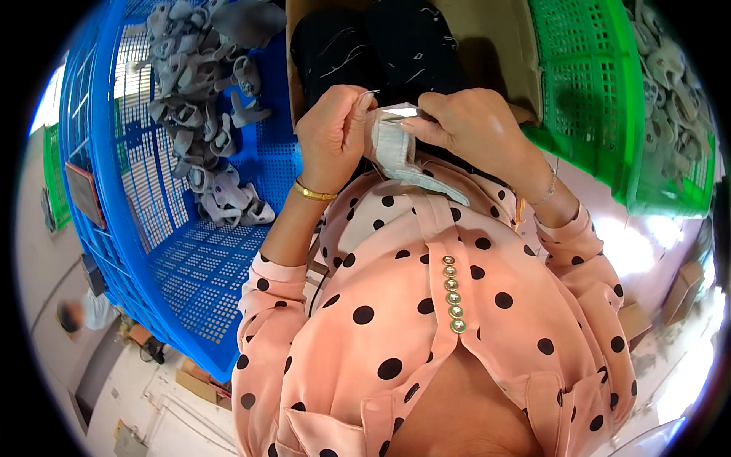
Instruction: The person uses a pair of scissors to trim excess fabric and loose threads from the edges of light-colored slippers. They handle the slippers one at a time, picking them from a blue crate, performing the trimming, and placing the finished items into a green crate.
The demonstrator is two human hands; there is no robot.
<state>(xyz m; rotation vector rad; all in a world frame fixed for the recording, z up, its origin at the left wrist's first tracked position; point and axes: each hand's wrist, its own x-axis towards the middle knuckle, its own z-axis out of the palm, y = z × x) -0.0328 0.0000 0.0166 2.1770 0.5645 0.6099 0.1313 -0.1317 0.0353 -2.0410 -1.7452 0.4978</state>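
Note:
In front of my lap I hold a small pale grey stitched shoe upper (394, 152), its curved strap hanging down to the right. My left hand (333, 135) is closed, thumb and fingers pinching the upper's left edge. A short bit of thread sticks up by that thumb. On the other side my right hand (481, 131) is closed, its thumb against the upper's top edge. A thin, shiny sliver lies between the hands beside the right fingers; I cannot tell what it is.
At the left a large blue plastic basket (217, 263) holds several grey shoe uppers (186, 68). A green plastic basket (582, 99) with similar pieces stands at the right. My legs rest in front of a cardboard box (502, 46). A blurred person (87, 311) shows at far left.

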